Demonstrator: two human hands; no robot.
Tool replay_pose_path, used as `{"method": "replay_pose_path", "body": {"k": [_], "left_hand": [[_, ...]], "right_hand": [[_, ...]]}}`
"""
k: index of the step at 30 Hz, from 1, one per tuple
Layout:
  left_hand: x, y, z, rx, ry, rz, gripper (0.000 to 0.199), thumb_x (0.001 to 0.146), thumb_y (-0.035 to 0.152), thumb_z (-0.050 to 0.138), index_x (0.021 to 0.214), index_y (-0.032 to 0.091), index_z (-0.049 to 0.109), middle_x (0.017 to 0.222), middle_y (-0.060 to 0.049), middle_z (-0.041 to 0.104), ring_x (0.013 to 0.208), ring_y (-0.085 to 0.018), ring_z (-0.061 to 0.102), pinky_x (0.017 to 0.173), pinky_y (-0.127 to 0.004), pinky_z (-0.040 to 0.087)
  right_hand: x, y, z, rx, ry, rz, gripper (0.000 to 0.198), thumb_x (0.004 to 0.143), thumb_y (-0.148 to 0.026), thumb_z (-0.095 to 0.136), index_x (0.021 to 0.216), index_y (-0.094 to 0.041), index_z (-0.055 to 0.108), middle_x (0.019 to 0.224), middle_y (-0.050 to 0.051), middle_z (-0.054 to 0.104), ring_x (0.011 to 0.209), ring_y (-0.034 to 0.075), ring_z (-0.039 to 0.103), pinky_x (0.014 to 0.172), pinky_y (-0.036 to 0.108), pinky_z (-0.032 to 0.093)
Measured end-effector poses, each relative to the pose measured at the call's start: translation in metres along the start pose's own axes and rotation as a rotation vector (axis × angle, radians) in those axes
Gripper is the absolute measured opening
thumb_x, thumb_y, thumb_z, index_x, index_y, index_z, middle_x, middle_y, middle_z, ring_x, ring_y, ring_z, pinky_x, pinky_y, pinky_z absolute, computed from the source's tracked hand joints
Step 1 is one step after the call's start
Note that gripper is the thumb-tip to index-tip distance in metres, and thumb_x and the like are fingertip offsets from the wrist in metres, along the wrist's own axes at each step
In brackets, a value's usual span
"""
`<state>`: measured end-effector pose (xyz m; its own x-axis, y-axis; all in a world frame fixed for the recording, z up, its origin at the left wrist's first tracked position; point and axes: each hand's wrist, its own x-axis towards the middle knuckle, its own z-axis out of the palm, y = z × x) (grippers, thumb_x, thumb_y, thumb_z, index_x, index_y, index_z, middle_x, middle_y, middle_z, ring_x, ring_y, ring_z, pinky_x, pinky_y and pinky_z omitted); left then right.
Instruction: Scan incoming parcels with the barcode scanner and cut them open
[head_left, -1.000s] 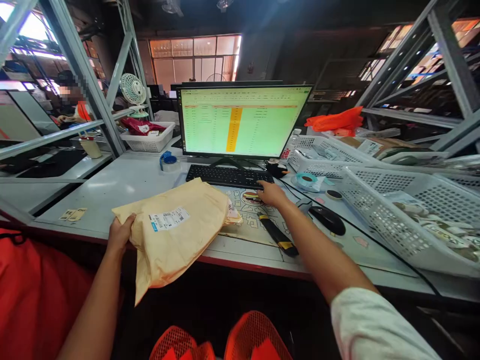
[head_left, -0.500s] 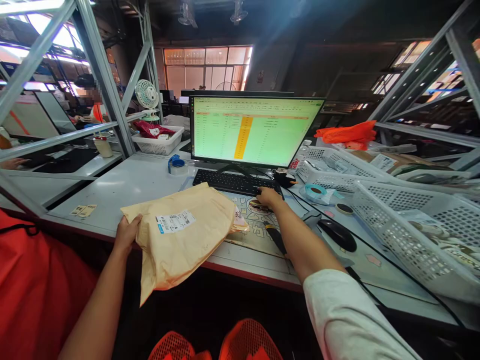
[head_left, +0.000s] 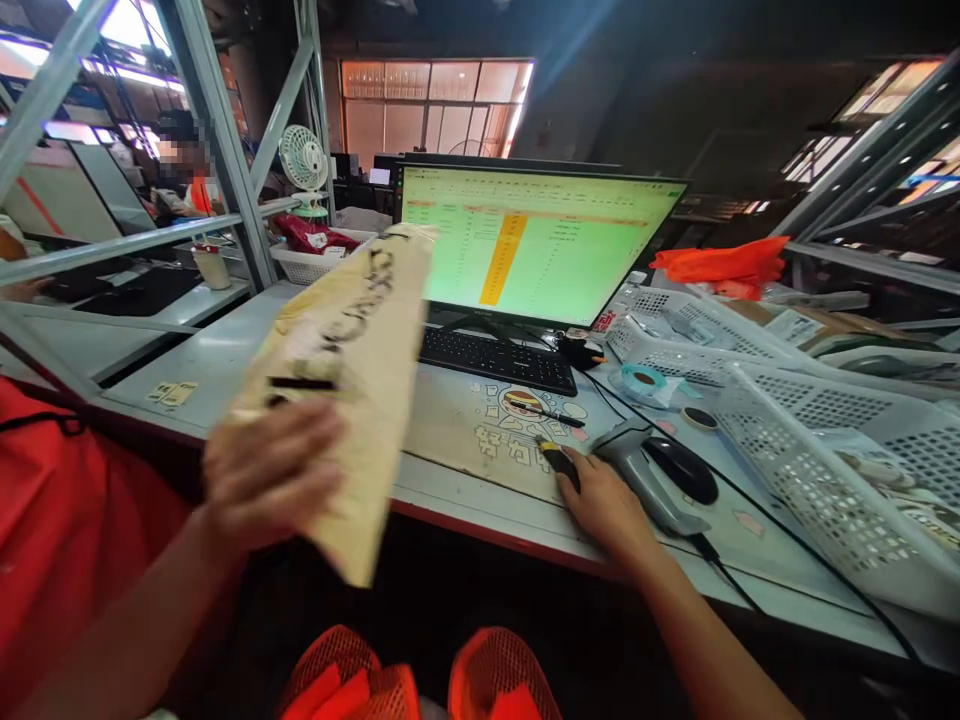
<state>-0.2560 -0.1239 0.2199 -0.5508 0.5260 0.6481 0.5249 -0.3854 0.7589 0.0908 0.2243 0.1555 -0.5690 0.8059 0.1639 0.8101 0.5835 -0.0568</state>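
Observation:
My left hand (head_left: 277, 465), smeared by motion, grips a tan paper mailing envelope (head_left: 375, 370). Raised off the desk and tilted, the envelope now shows a side with dark handwriting, too blurred to read. On the desk mat, my right hand (head_left: 604, 500) has its fingers on the black handle of a yellow-tipped utility knife (head_left: 555, 460). Just right of that hand lies a grey barcode scanner (head_left: 645, 480), beside a black mouse (head_left: 681, 470). A black pen (head_left: 547, 414) rests on the mat above the knife.
A monitor (head_left: 457, 240) with a spreadsheet stands behind a black keyboard (head_left: 502, 360). White plastic baskets (head_left: 787, 480) line the right side, near a roll of light-blue tape (head_left: 641, 380). Metal frame bars (head_left: 225, 140) rise at the left, where another person (head_left: 184, 170) sits. Cables cross the desk.
My left hand has lifted and turned the envelope, hiding its printed label. My right hand has moved from the keyboard down to the utility knife. The pen is now uncovered.

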Motion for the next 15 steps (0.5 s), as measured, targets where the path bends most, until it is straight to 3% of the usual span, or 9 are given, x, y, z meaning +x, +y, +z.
{"method": "replay_pose_path", "body": {"k": [3, 4, 5, 7, 9, 12, 15], "left_hand": [[-0.02, -0.006, 0.059, 0.252, -0.763, 0.311, 0.049, 0.084, 0.012, 0.069, 0.126, 0.037, 0.074, 0.132, 0.0, 0.074, 0.138, -0.03, 0.06, 0.127, -0.05, 0.037], [-0.025, -0.01, 0.071, 0.31, -0.933, 0.361, 0.059, 0.087, 0.006, 0.059, 0.136, 0.036, 0.069, 0.141, -0.001, 0.068, 0.143, -0.027, 0.055, 0.13, -0.05, 0.032], [-0.03, -0.014, 0.078, 0.341, -1.025, 0.364, 0.066, 0.086, 0.002, 0.053, 0.141, 0.036, 0.065, 0.147, -0.001, 0.064, 0.147, -0.026, 0.051, 0.132, -0.05, 0.027], [-0.035, -0.022, 0.074, 0.379, -1.072, 0.295, 0.073, 0.081, 0.0, 0.051, 0.143, 0.035, 0.064, 0.152, -0.001, 0.06, 0.151, -0.025, 0.045, 0.134, -0.049, 0.019], [-0.035, -0.025, 0.051, 0.414, -1.032, 0.179, 0.072, 0.079, 0.0, 0.053, 0.14, 0.037, 0.067, 0.15, -0.001, 0.061, 0.152, -0.025, 0.044, 0.134, -0.05, 0.013], [-0.019, -0.018, -0.001, 0.434, -0.848, -0.089, 0.064, 0.072, 0.005, 0.073, 0.128, 0.036, 0.075, 0.145, -0.005, 0.065, 0.153, -0.031, 0.042, 0.132, -0.057, 0.008], [0.01, 0.006, -0.034, 0.439, -0.618, -0.467, 0.069, 0.042, 0.005, 0.094, 0.108, 0.025, 0.082, 0.134, -0.013, 0.072, 0.147, -0.042, 0.048, 0.128, -0.062, 0.019]], "right_hand": [[0.007, 0.009, 0.0, 0.109, 0.087, 0.036, 0.06, 0.101, -0.035, 0.032, 0.147, -0.006, 0.056, 0.127, 0.022, 0.067, 0.113, 0.035, 0.067, 0.101, 0.048, 0.053], [0.01, 0.012, -0.004, 0.15, 0.12, 0.045, 0.061, 0.1, -0.035, 0.031, 0.147, -0.006, 0.057, 0.127, 0.023, 0.068, 0.114, 0.035, 0.067, 0.103, 0.048, 0.052], [0.013, 0.016, -0.009, 0.19, 0.153, 0.051, 0.061, 0.1, -0.036, 0.03, 0.146, -0.006, 0.057, 0.129, 0.023, 0.067, 0.116, 0.035, 0.066, 0.105, 0.048, 0.051], [0.016, 0.023, -0.023, 0.252, 0.215, 0.059, 0.062, 0.098, -0.038, 0.031, 0.146, -0.007, 0.058, 0.132, 0.022, 0.067, 0.123, 0.036, 0.064, 0.109, 0.048, 0.048], [0.016, 0.03, -0.038, 0.288, 0.254, 0.075, 0.062, 0.097, -0.04, 0.034, 0.146, -0.011, 0.059, 0.133, 0.02, 0.067, 0.125, 0.037, 0.063, 0.11, 0.049, 0.048], [0.012, 0.035, -0.059, 0.317, 0.261, 0.086, 0.061, 0.097, -0.042, 0.037, 0.147, -0.016, 0.059, 0.128, 0.019, 0.069, 0.12, 0.041, 0.065, 0.105, 0.054, 0.049], [0.011, 0.021, -0.073, 0.358, 0.239, 0.065, 0.061, 0.096, -0.043, 0.039, 0.146, -0.014, 0.06, 0.123, 0.02, 0.07, 0.109, 0.041, 0.068, 0.097, 0.053, 0.051]]}}
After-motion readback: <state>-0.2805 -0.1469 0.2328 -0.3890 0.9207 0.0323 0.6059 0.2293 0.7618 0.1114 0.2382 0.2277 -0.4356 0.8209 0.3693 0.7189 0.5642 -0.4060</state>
